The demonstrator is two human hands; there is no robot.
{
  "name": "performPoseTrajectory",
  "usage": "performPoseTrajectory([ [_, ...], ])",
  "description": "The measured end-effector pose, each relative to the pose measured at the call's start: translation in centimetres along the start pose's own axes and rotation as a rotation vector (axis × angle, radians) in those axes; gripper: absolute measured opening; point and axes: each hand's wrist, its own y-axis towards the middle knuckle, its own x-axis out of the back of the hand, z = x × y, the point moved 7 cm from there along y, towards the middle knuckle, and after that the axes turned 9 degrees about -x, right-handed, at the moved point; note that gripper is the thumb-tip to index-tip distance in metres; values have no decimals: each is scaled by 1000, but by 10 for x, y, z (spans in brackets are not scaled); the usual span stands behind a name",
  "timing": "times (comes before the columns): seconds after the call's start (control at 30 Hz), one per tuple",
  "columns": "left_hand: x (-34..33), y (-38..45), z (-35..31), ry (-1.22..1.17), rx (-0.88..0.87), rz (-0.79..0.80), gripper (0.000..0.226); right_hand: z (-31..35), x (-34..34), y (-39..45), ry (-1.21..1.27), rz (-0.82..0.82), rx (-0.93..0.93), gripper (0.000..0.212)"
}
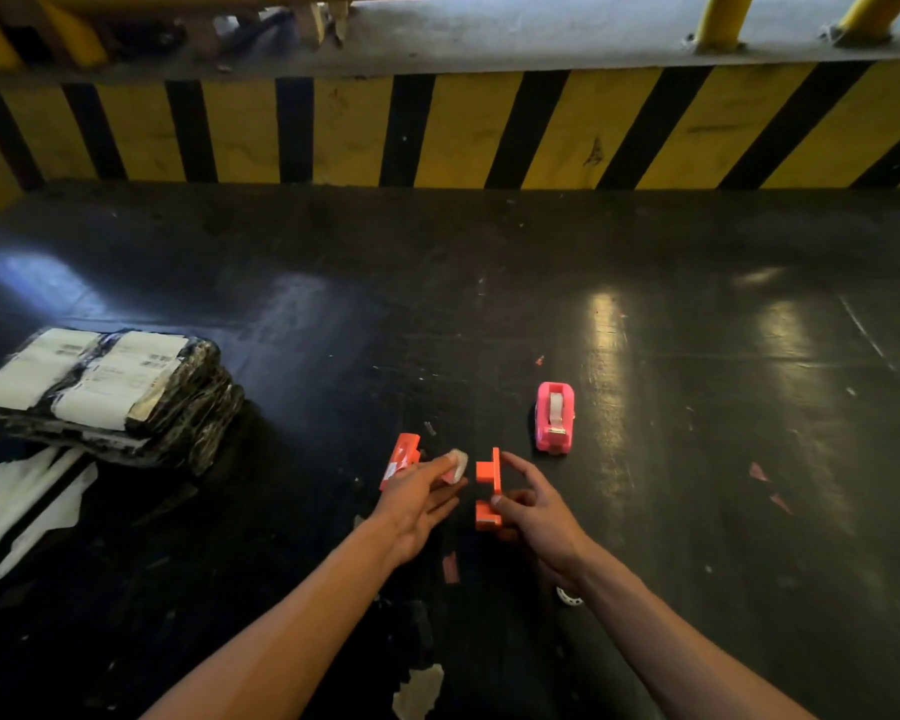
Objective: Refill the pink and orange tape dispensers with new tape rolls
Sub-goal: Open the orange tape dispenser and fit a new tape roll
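The pink tape dispenser (pixel 555 417) stands on the dark floor with a tape roll inside it. The orange dispenser is in two halves. One orange half (pixel 400 458) lies on the floor behind my left hand (pixel 421 498). My left hand holds a small tape roll (pixel 455 466) between its fingertips. My right hand (pixel 533 509) grips the other orange half (pixel 489 488) upright, just right of the roll. A white ring (pixel 569 596) peeks out under my right wrist.
A stack of black wrapped parcels with white labels (pixel 110 392) sits at the left, with torn white plastic (pixel 27 506) below it. A yellow-and-black striped barrier (pixel 448 132) runs across the back. Small scraps of tape and paper (pixel 419 691) litter the floor.
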Motion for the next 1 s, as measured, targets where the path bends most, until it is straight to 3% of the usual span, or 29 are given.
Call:
performPoseTrajectory([
  [0.13,-11,-6,2,96,-21,62,16,3,-4,1,-37,-13,74,65],
  [0.27,-14,-10,-1,196,-102,90,32,4,-7,-3,-70,3,61,66],
  [0.6,-14,-19,-5,558,-189,135,28,10,-15,-12,-250,75,56,65],
  [0.77,-20,-15,-15,761,-205,202,43,-1,-11,-9,-178,101,-20,64],
  [0.9,-8,-1,-45,990,-463,5,40,-5,-7,-5,-74,107,-67,66],
  [1.0,15,24,-54,1189,-435,-82,50,-5,-1,-1,-50,97,-64,71],
])
